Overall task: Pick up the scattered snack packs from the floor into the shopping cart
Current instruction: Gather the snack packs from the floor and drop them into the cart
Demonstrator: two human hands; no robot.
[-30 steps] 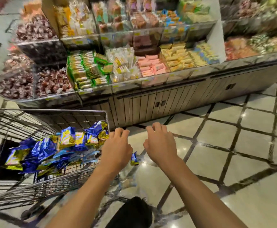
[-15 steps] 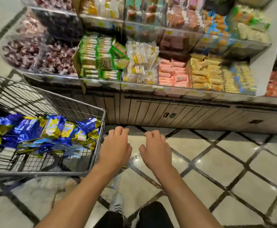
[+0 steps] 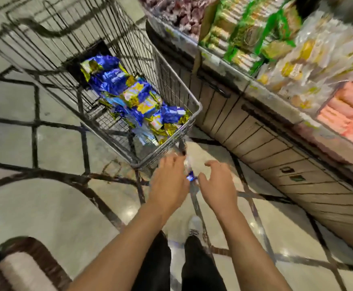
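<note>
In the head view, the whole frame is tilting and smearing with motion blur. A wire shopping cart (image 3: pixel 171 143) is standing in the upper left and centre of the frame, and a heap of blue and gold snack packs (image 3: pixel 133 97) is lying along its basket, piling up toward the corner nearest the person. Just below that corner, in the centre of the frame, the left hand (image 3: pixel 169 183) and the right hand (image 3: pixel 219 185) are reaching forward side by side, palms down, over the tiled floor (image 3: pixel 45 206). The fingers (image 3: pixel 213 163) of the right hand are spreading loosely and curling, gripping nothing that can be seen. The left hand is pointing toward the cart's corner with its fingers together; whether it is gripping anything cannot be told through the blur. Between the two hands a small blue snack pack (image 3: pixel 191 177) is showing, close to the left hand's edge; whether either hand is touching it, or it is lying on the floor below them, cannot be told. Along the right side of the frame a display shelf (image 3: pixel 245 85) is carrying green, yellow and pink packaged goods above wood-panelled cabinet doors (image 3: pixel 276 160). At the bottom centre, dark trouser legs (image 3: pixel 198 265) and a white shoe (image 3: pixel 195 224) are showing.
</note>
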